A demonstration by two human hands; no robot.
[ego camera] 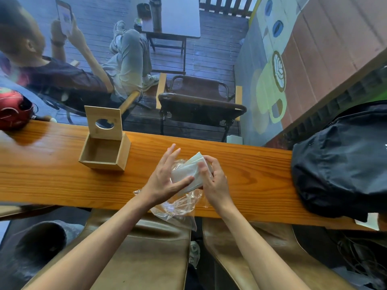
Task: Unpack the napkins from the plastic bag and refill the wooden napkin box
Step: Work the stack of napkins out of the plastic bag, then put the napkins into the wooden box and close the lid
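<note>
A white stack of napkins [189, 171] is held just above the wooden counter [62, 185], partly wrapped in a clear plastic bag [178, 206] whose loose end trails toward the counter's near edge. My right hand [213, 176] grips the stack's right side. My left hand [165, 174] lies against its left side, thumb pressed on the front, fingers spread upward. The wooden napkin box [104, 152] stands to the left on the counter, with nothing inside and its lid [104, 122], which has an oval hole, raised upright.
A black backpack [339, 160] covers the counter's right end, and a red helmet [14, 109] sits at its far left. Beyond the glass a person sits with a phone, near chairs and a small table. Brown stools [146, 248] stand below the counter.
</note>
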